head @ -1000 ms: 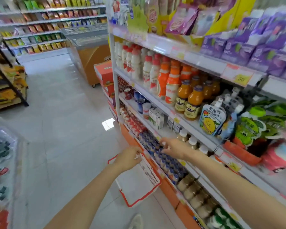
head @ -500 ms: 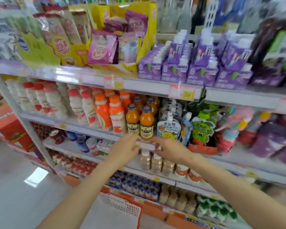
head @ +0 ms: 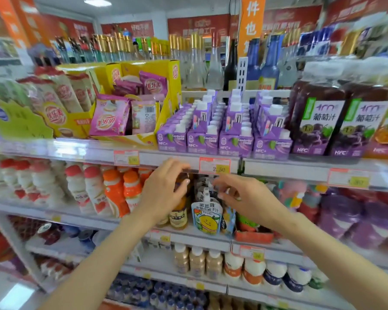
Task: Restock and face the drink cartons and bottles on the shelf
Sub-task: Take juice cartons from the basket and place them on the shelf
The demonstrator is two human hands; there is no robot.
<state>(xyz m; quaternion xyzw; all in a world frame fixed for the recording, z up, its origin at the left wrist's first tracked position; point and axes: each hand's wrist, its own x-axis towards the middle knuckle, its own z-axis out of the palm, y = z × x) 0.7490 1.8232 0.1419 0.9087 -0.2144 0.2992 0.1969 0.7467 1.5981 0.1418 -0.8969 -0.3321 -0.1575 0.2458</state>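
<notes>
Room: shop aisle, red posters on back wall, orange banner (head: 252,21) w/ white characters hanging at top.
Surface: white metal shelf (head: 300,170), several tiers, clear plastic strip along front edge; price tag (head: 215,166) reads 2.50.
Top tier: purple cartons (head: 202,140), boxy w/ white screw caps, in tight rows; grape juice bottles (head: 316,121) just right of them, dark, shrink-wrapped; yellow cardboard display box (head: 143,86) w/ pink sachets to the left.
Mid tier: white bottles (head: 76,186) w/ red caps, orange bottles (head: 115,193), amber bottle (head: 178,217), soft spouted pouch (head: 206,217) w/ yellow face.
Left hand (head: 164,189): raised in front of amber bottle's top, just under shelf lip, fingers bent; grip hidden, can't tell if it holds the bottle.
Right hand (head: 246,195): palm down, fingers half-curled toward pouch spouts, close beside them, nothing seen betw. them, so relaxed.
</notes>
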